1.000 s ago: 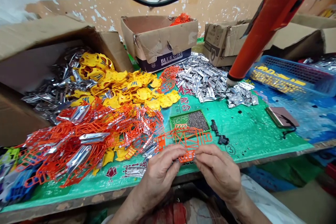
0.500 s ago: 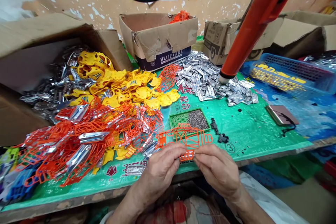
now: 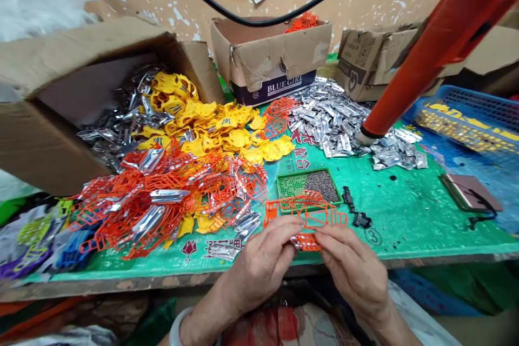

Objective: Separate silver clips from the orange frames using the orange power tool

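Note:
Between my two hands, close to the table's front edge, is an orange plastic frame (image 3: 326, 218) of thin open bars. My left hand (image 3: 263, 254) is closed on its left side, where a shiny silver bit shows by the fingertips. On the other side my right hand (image 3: 357, 265) pinches the frame's near part, a perforated orange strip (image 3: 307, 241). Just beyond the frame lies a green tray (image 3: 284, 189) with many small dark metal pieces (image 3: 322, 184). Small black plastic parts (image 3: 359, 216) rest right of the tray.
Left are heaps of orange frames (image 3: 133, 194), yellow plastic shells (image 3: 231, 130) and a tipped cardboard box (image 3: 44, 135). A pile of silver pieces (image 3: 332, 113) lies behind the tray. An orange-red tube (image 3: 413, 75) slants down at right, near a blue basket (image 3: 490, 119) and a pinkish flat object (image 3: 470, 192).
The view has swung left, so everything sits further right. The orange frame is still in both hands; more of its near strip now shows between my fingers.

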{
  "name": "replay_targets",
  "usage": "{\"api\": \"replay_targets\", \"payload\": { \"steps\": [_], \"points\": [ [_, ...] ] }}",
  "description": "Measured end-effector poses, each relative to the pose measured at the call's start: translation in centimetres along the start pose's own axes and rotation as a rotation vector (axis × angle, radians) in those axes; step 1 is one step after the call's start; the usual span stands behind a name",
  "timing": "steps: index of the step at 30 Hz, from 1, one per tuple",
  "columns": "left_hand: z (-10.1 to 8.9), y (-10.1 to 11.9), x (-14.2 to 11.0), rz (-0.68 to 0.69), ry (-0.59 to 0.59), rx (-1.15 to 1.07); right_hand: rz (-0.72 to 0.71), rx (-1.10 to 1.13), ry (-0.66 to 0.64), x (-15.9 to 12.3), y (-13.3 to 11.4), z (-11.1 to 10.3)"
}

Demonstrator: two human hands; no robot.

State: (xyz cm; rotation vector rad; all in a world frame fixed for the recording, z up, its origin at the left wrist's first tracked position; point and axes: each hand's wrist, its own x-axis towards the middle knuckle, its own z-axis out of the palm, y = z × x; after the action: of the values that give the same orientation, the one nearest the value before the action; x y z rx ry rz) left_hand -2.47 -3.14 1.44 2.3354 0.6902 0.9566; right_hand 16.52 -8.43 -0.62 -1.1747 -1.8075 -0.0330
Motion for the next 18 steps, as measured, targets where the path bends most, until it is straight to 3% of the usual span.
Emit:
{"api": "replay_targets", "payload": {
  "steps": [9,18],
  "points": [
    [-0.8,0.5,0.2,0.028,-0.044,0.038,0.025,0.001,-0.01,-1.3,0.1,0.6],
    [-1.6,0.2,0.3,-0.005,-0.091,-0.051,0.005,0.013,-0.038,0.0,-0.9,0.4]
  ]
}}
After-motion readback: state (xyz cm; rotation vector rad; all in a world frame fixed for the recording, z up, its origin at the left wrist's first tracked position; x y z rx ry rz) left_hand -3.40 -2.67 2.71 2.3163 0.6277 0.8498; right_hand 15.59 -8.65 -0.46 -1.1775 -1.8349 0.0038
